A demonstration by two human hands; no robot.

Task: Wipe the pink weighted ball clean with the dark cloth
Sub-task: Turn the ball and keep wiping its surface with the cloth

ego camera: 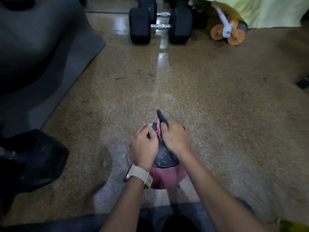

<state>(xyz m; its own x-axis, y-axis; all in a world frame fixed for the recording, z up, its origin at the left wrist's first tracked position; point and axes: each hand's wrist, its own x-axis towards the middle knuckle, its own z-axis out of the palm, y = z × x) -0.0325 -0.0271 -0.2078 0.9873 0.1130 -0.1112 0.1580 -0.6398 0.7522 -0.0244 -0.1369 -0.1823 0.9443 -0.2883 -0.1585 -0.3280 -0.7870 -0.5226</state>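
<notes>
Speckled tan floor [217,114] across nearly the whole view, glossy, with a bright streak running from centre toward 12 o'clock. Dark mat [41,52] filling the 9 to 11 o'clock side, its edge slanting down toward 8 o'clock. Pale yellow-green sheet [267,10] bunched at 1 to 2 o'clock. Black bulky shape [31,159] at 8 o'clock, too dark to make out. Pair of black dumbbells [160,25] at 12 o'clock, one behind the other, chrome handles catching light, well apart from the hands. Orange-wheeled roller [227,32] with a white handle just right of them, at 1 o'clock, against the sheet. Nothing lying on the open floor between these and the ball.

Pink ball [167,178] resting on the floor at 6 o'clock, just below centre, with a dark textured panel across its top. Both forearms reaching up from the bottom edge and covering much of its upper half. Left hand [144,144] curled down on the ball's left top, fingers bent against the surface; pale watch [138,175] strapped at its wrist. Right hand [174,136] clenched around the dark cloth [162,118], pressed on the ball's right top beside the left hand. Cloth poking out past the knuckles toward 12 o'clock, with a pink strip [158,131] showing along its edge.
</notes>
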